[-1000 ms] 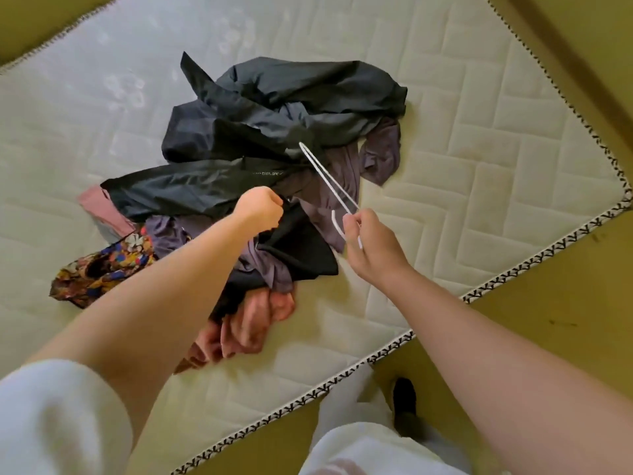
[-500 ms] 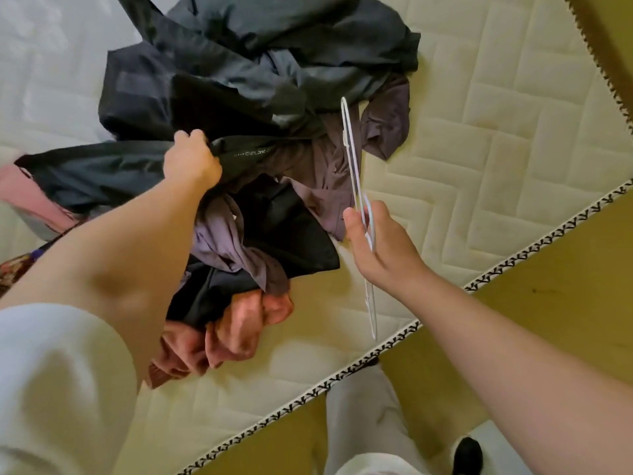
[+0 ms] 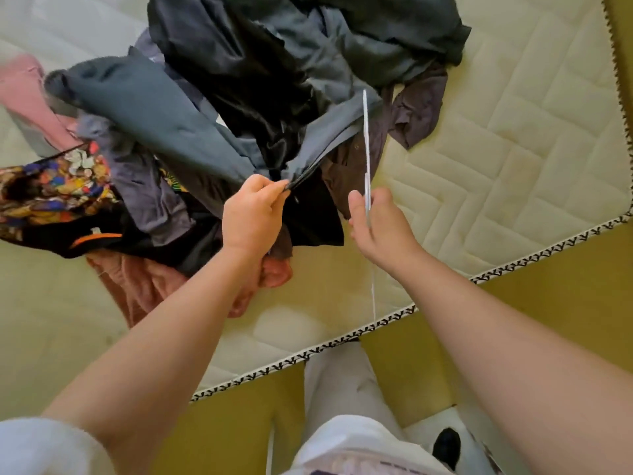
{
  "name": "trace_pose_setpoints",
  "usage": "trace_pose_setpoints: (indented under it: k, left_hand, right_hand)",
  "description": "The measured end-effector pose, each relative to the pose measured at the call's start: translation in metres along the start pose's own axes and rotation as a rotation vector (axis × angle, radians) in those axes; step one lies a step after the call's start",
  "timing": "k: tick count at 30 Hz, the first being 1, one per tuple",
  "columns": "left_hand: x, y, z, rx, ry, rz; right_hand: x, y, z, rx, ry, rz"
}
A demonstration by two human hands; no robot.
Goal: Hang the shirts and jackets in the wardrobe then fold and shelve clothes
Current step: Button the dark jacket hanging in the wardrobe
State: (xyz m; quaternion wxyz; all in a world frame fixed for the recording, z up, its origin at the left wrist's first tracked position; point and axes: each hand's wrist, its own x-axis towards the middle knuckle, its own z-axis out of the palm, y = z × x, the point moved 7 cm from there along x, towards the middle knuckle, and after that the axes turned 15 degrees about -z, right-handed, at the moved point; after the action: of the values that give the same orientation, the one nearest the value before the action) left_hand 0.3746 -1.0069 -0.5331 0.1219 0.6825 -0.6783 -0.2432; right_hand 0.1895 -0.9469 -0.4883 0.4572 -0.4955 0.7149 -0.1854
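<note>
A heap of clothes lies on a quilted cream mattress (image 3: 513,138). My left hand (image 3: 251,214) pinches the dark edge of a grey-blue jacket (image 3: 164,114) and lifts it up out of the heap. My right hand (image 3: 378,224) grips a thin white hanger (image 3: 366,132), seen edge-on, to the right of the jacket. Under the jacket lie a brown shirt (image 3: 418,104), a flowered garment (image 3: 51,186), salmon cloth (image 3: 144,286) and pink cloth (image 3: 27,94). More dark garments (image 3: 376,25) fill the top of the heap.
The mattress edge with black-and-white trim (image 3: 308,354) runs diagonally in front of me. Yellow-green floor (image 3: 548,286) lies to the right and below. My legs in light trousers (image 3: 342,399) and a dark shoe (image 3: 445,447) stand close to the mattress.
My left hand has pulled the jacket edge up and toward me, dragging the grey-blue cloth out of the heap. The hanger has swung from slanted to upright. The view has moved closer.
</note>
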Motion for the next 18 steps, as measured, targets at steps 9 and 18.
trace_pose_setpoints:
  k: [9,18]
  left_hand:
    - [-0.065,0.0,-0.043,-0.262,-0.048,-0.246]
    - [-0.111,0.021,-0.087,-0.34,-0.076,-0.244]
  right_hand:
    - [-0.017,-0.028,0.018,0.245,0.08,0.162]
    - [-0.046,-0.056,0.029,0.535,0.124,0.216]
